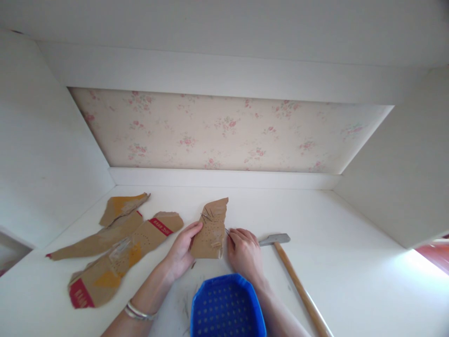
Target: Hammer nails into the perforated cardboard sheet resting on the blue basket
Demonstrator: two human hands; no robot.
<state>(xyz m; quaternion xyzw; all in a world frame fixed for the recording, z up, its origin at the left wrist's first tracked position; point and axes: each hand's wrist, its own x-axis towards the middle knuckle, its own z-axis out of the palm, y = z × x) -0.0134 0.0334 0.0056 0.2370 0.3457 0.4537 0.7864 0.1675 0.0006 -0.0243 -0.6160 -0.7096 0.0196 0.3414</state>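
My left hand point(182, 250) grips the left edge of a torn brown cardboard piece point(211, 230) that stands tilted on the white surface. A few thin nails point(206, 216) stick through its upper part, and small holes dot its middle. My right hand point(243, 252) is closed at the piece's right edge, pinching what looks like a thin nail; the pinched item is too small to name for sure. A bracelet sits on my left wrist.
A hammer point(277, 239) with a long wooden handle point(301, 290) lies just right of my right hand. A blue perforated basket point(227, 306) sits near me between my forearms. Torn cardboard scraps point(119, 243) lie at left. White walls enclose both sides; floral wallpaper point(224, 131) backs the alcove.
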